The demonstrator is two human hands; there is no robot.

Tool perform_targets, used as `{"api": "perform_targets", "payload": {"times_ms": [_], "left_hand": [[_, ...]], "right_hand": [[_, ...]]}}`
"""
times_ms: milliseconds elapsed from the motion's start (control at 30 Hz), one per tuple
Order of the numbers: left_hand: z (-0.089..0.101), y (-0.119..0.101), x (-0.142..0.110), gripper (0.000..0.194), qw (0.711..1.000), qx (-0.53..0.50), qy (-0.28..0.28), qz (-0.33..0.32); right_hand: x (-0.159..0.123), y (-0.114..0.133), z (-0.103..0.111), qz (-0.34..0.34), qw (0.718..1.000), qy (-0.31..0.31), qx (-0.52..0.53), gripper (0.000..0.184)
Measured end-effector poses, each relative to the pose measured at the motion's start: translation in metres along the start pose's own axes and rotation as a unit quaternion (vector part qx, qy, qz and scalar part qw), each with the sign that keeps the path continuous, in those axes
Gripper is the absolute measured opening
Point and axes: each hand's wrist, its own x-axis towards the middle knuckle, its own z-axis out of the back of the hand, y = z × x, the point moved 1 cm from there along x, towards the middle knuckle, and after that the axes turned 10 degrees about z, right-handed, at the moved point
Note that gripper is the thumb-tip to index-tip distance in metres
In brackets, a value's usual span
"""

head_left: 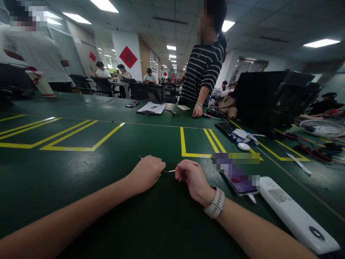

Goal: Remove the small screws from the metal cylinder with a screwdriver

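Note:
My left hand [147,173] is closed in a fist low over the green table. A thin dark tip pokes out behind its knuckles, and a small bit of metal shows below its fingers; the rest of what it grips is hidden. Facing it, my right hand [192,179], with a pale watch strap at the wrist, pinches a thin metal rod [170,171]. The rod points left, its end close to my left fingers; I cannot tell whether it touches the piece there. My right fingers cover its other end.
Right of my hands lie a phone [237,176] and a long white device [296,216]. Beyond are a white oval object [243,146], gloves [244,136], a clipboard [151,108] and a large black case [269,97]. A person in a striped top [202,72] leans on the table's far side.

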Motion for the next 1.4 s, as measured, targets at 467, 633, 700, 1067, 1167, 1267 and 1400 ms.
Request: {"api": "perform_targets", "payload": {"times_ms": [467,633,700,1067,1167,1267,1400], "left_hand": [[0.005,0.013,0.002,0.012,0.997,-0.019,0.027,0.075],[0.006,0.044,0.004,0.024,0.981,-0.077,-0.031,0.177],[0.009,0.055,0.006,0.035,0.976,-0.077,-0.060,0.193],[0.010,0.068,0.004,0.045,0.961,-0.046,-0.109,0.251],[0.012,0.070,0.003,0.045,0.954,-0.082,-0.107,0.268],[0.014,0.068,0.003,0.045,0.940,-0.151,-0.107,0.287],[0.015,0.055,0.001,0.044,0.925,-0.238,-0.106,0.275]], "right_hand": [[0.005,-0.003,0.009,0.112,0.982,-0.103,-0.108,0.013],[0.004,-0.012,0.009,0.116,0.969,-0.026,-0.216,0.016],[0.004,-0.016,0.005,0.117,0.957,0.015,-0.263,0.018],[0.019,-0.025,-0.044,0.196,0.853,0.274,-0.400,0.018],[-0.005,-0.015,-0.041,0.226,0.795,0.385,-0.411,0.024],[-0.032,-0.004,-0.026,0.255,0.734,0.463,-0.425,0.030],[-0.056,0.008,-0.004,0.257,0.704,0.505,-0.429,0.044]]}}
